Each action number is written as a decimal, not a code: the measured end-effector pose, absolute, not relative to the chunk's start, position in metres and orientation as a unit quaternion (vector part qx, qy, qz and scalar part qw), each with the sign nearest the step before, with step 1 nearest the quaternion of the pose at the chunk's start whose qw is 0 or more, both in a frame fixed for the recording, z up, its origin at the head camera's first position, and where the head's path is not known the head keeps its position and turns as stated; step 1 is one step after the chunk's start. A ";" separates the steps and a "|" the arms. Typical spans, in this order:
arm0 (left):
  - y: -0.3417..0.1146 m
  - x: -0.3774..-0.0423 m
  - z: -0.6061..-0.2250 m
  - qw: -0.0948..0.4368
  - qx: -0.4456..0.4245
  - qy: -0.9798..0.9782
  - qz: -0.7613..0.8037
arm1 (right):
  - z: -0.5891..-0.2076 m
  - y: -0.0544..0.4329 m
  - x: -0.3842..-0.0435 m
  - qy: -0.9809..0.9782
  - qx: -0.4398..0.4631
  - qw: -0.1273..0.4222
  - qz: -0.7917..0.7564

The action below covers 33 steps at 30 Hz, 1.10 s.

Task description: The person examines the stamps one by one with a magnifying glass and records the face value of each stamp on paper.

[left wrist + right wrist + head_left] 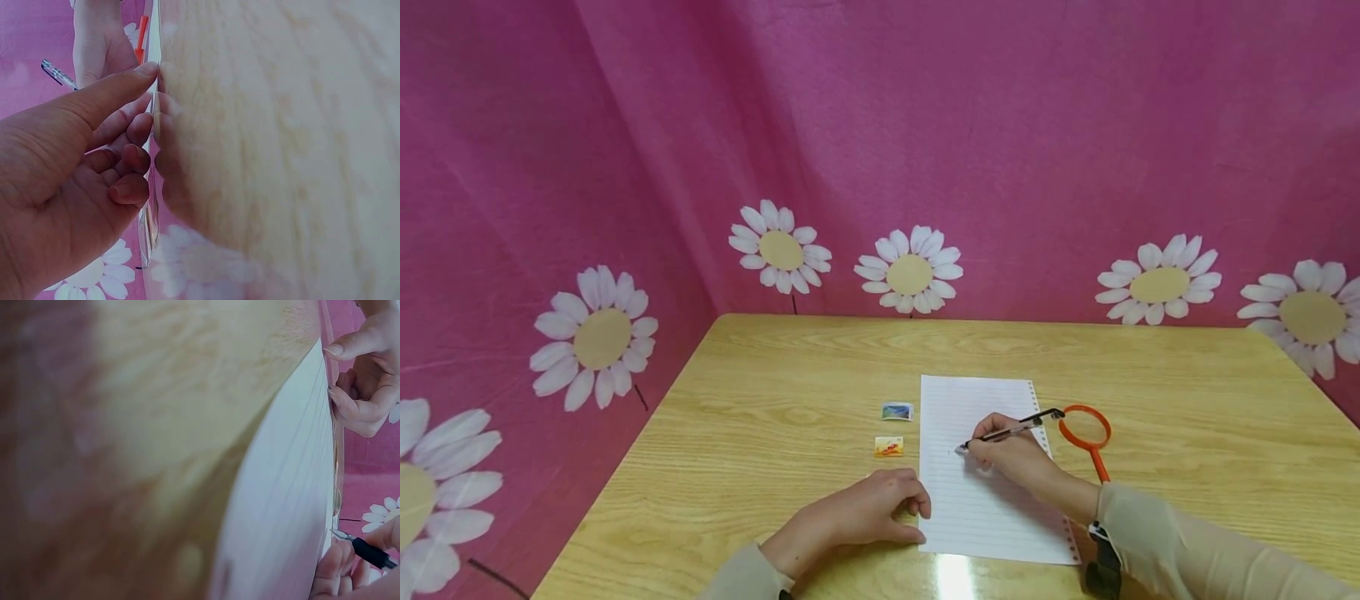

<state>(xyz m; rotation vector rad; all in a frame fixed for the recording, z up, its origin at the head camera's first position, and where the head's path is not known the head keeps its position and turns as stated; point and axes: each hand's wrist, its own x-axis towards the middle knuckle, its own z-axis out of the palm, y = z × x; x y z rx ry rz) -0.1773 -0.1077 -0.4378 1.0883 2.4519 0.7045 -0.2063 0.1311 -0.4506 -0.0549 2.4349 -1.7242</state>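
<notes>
A lined sheet of paper point(951, 512) with punched holes along its right side lies on the table. My right hand point(1011, 458) pinches a black and clear pen point(1017, 428), its tip at the paper's surface near a tiny dark mark. In the right wrist view the pen's metal tip and dark grip point(370, 552) show between the fingers. My left hand point(880, 510) rests at the sheet's lower left edge, with thumb and fingertips against it. Its fingers are loosely bent, as the left wrist view shows.
Two small picture cards, a blue-green one point(897, 412) and a yellow-red one point(889, 448), lie left of the paper. To its right is an orange magnifying glass point(1100, 465), close to the right forearm. A pink flowered curtain point(1000, 150) stands behind the wooden table point(760, 417).
</notes>
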 end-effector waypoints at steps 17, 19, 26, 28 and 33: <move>-0.108 -0.176 -0.436 0.177 0.388 0.867 0.255 | -0.449 0.130 -0.206 0.816 -0.023 0.088 -0.570; -0.108 -0.176 -0.436 0.179 0.386 0.868 0.254 | -0.449 0.131 -0.206 0.816 -0.026 0.090 -0.570; -0.107 -0.176 -0.436 0.184 0.381 0.870 0.253 | -0.449 0.134 -0.206 0.814 -0.044 0.096 -0.571; -0.107 -0.176 -0.436 0.183 0.380 0.871 0.252 | -0.449 0.135 -0.207 0.813 -0.050 0.099 -0.572; -0.107 -0.176 -0.436 0.182 0.381 0.871 0.252 | -0.450 0.136 -0.208 0.810 -0.055 0.107 -0.574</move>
